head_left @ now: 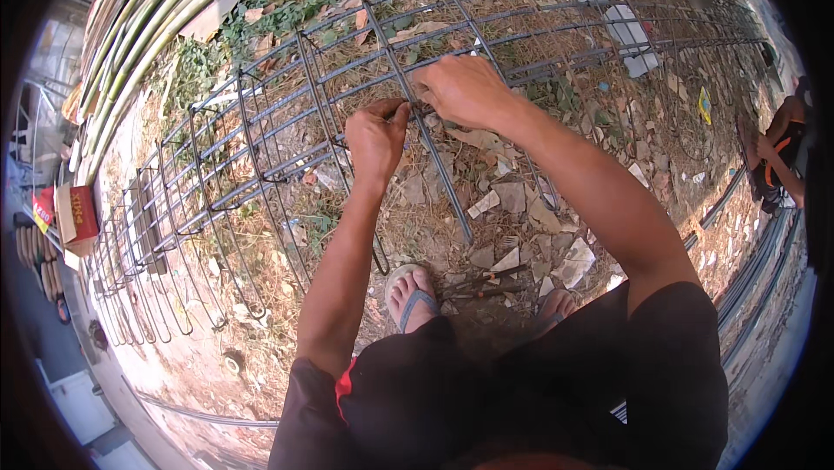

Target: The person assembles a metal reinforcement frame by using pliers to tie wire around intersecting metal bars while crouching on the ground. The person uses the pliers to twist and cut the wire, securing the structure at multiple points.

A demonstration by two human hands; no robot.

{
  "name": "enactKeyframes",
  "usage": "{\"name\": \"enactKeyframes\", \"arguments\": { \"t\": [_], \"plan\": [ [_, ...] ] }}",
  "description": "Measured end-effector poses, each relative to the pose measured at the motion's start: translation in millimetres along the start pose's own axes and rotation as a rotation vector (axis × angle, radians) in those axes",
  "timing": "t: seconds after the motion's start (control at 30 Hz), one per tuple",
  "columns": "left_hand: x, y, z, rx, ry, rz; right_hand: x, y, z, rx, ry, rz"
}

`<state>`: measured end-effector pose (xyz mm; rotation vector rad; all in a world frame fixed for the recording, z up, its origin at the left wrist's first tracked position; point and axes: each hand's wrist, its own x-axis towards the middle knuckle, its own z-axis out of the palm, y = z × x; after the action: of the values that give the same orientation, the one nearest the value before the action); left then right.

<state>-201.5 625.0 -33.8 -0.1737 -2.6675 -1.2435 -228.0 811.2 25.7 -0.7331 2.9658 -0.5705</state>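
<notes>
Rebar cage (319, 82): left-middle to upper right of frame, above littered ground (234, 383)
Long axis: slants up left to right, lens-bent
Slanted stirrup (438, 166): crosses axis, lower end points down near frame centre
Left hand (373, 142): fingers curled at bar crossing, hold can't tell
Right hand (469, 92): fingers bent there too, tips hidden, can't tell

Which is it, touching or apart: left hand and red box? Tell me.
Apart. The head view shows ground and part of the steel cage between the left hand and the red box.
</notes>
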Motion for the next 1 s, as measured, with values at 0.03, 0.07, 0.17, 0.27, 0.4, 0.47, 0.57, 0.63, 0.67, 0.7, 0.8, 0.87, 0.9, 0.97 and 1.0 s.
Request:
{"name": "enactKeyframes", "arguments": {
  "t": [0.03,0.07,0.17,0.27,0.4,0.47,0.57,0.63,0.67,0.7,0.8,0.87,0.9,0.97,1.0],
  "plan": [
    [-0.5,-0.5,0.5,0.005,0.018,0.065,3.3,4.4,-2.3,0.022,-0.015,0.017],
    [-1.0,-0.5,1.3,0.009,0.036,0.133,6.5,8.6,-3.5,0.022,-0.030,0.016],
    [-2.1,1.8,3.9,0.052,0.050,0.098,16.6,16.5,1.2,0.001,-0.017,0.037],
    [-2.6,5.5,8.2,0.009,0.062,-0.010,23.5,17.2,15.8,-0.082,0.088,-0.002],
    [1.1,5.9,9.8,0.035,0.055,-0.030,26.9,15.4,30.7,-0.225,0.182,-0.026],
    [3.5,4.0,9.0,0.007,0.011,-0.130,23.5,13.2,36.0,-0.189,0.211,0.003],
    [8.1,0.5,8.6,-0.010,-0.023,-0.106,15.6,12.5,45.5,-0.170,0.243,-0.006],
    [9.6,0.4,9.2,0.062,-0.030,-0.089,12.7,15.4,52.2,0.017,0.133,0.106],
    [9.9,1.3,10.1,0.012,-0.029,-0.085,14.9,17.9,55.0,0.135,0.064,0.180],
    [10.6,1.7,9.2,0.010,-0.056,-0.118,13.2,20.9,57.9,0.199,0.097,0.219],
    [9.9,2.8,10.1,-0.009,-0.059,-0.113,22.8,31.0,62.0,0.300,-0.058,0.317],
    [9.6,1.0,11.4,-0.003,-0.026,-0.087,26.0,33.4,63.3,0.251,-0.137,0.278],
    [9.4,-0.5,12.5,-0.007,-0.034,-0.107,24.8,31.9,63.8,0.247,-0.094,0.299],
    [10.1,-3.9,14.1,-0.012,-0.051,-0.090,15.0,21.5,65.4,0.273,-0.059,0.293],
    [10.4,-5.7,14.4,-0.015,-0.050,-0.100,5.0,13.0,67.6,0.229,0.083,0.287]
  ]
}}
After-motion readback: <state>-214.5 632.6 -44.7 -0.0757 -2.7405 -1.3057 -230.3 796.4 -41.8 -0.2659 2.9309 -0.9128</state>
